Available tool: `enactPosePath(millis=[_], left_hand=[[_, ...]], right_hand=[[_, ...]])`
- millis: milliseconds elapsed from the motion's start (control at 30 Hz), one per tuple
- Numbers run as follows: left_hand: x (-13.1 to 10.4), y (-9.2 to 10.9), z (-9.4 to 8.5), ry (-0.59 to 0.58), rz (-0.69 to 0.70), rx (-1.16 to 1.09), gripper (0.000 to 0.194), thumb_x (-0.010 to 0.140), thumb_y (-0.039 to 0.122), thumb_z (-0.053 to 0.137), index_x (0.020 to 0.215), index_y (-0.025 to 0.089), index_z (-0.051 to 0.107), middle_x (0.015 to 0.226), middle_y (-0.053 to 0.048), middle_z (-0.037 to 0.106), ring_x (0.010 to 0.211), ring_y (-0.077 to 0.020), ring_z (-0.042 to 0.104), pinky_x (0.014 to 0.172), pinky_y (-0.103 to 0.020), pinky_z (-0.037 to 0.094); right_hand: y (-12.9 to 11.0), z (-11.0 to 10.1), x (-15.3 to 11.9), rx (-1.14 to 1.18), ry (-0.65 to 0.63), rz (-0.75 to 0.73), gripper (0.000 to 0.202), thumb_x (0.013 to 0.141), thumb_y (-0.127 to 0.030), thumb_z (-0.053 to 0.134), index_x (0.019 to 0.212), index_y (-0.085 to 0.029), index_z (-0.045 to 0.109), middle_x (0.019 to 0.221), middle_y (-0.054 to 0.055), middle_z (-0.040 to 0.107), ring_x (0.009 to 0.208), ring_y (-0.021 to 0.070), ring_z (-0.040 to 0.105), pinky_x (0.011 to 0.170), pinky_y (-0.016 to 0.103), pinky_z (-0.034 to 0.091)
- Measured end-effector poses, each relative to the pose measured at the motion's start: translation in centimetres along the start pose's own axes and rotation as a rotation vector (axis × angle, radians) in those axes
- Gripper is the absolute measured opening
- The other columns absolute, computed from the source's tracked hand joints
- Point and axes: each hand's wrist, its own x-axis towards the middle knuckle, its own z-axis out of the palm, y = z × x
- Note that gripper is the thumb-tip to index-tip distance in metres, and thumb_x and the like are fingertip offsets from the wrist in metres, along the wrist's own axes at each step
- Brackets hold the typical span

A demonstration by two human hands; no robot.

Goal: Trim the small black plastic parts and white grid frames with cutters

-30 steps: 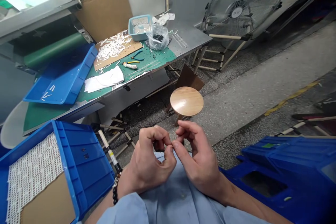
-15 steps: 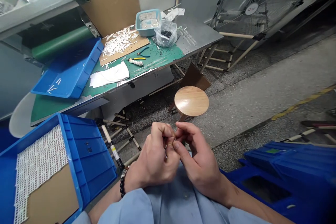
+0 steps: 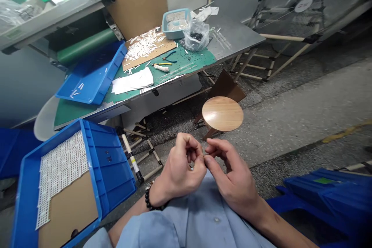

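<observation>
Anything between fingertips (image 3: 209, 160): too small to tell (fan (image 3: 303, 5) cut off).

On our left we had a bin (image 3: 112, 162), with grids (image 3: 62, 162) and a sheet (image 3: 71, 207) in it. A stool (image 3: 222, 114) stood in front of us. Past it, a table (image 3: 242, 35) ran off to the left. On its left part we saw a tray (image 3: 91, 73), then a cloth (image 3: 133, 81), with sticks (image 3: 143, 44) behind. Pliers (image 3: 161, 68) lay right of the cloth. Behind them sat a tub (image 3: 174, 34), with a bag (image 3: 196, 40) beside it.
</observation>
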Motion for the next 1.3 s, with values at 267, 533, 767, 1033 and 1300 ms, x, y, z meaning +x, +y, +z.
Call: enactPosePath(millis=[267,533,767,1033,1300], left_hand=[[-0.3,-5.7,1.1,-0.048,-0.378,-0.288,0.014,0.077,0.013,0.052,0.088,0.018,0.045,0.076,0.003,0.049,0.067,-0.0082,0.045,0.062,-0.022,0.035],[-0.8,-7.2,1.7,-0.051,-0.608,-0.646,0.038,0.066,0.032,0.076,0.088,0.018,0.048,0.069,0.004,0.054,0.057,-0.0064,0.045,0.059,-0.023,0.033],[-0.9,-8.3,1.3,0.049,-0.694,-1.001,0.041,0.058,0.021,0.08,0.083,0.018,0.048,0.064,0.005,0.052,0.054,-0.0053,0.043,0.055,-0.022,0.027],[-1.0,-8.3,0.8,0.086,-0.731,-1.025,0.033,0.056,0.015,0.075,0.074,0.017,0.047,0.063,0.005,0.048,0.056,-0.0053,0.042,0.054,-0.021,0.025],[-0.7,-7.6,0.5,0.07,-0.741,-0.991,0.025,0.053,0.012,0.067,0.068,0.016,0.047,0.059,0.005,0.046,0.053,-0.0044,0.039,0.052,-0.021,0.02]], right_hand=[[4.4,-0.8,-0.8,-0.256,-0.144,-0.209,0.019,0.088,-0.004,0.043,0.085,-0.019,0.055,0.085,0.003,0.057,0.083,0.0135,0.056,0.074,0.027,0.046],[5.7,0.6,-0.7,-0.46,-0.137,-0.316,0.01,0.087,-0.01,0.049,0.092,-0.018,0.052,0.082,0.003,0.059,0.075,0.0151,0.058,0.069,0.028,0.047],[6.7,1.8,0.4,-0.673,-0.149,-0.576,0.04,0.084,-0.012,0.057,0.123,-0.01,0.049,0.102,0.013,0.063,0.093,0.023,0.06,0.081,0.036,0.052],[6.5,2.2,0.2,-0.678,-0.256,-0.632,0.048,0.085,-0.008,0.053,0.132,-0.013,0.046,0.105,0.013,0.062,0.093,0.0232,0.059,0.08,0.038,0.053],[6.6,2.5,0.4,-0.658,-0.309,-0.638,0.045,0.086,-0.008,0.051,0.13,-0.013,0.048,0.104,0.013,0.063,0.093,0.0229,0.058,0.079,0.038,0.052]])
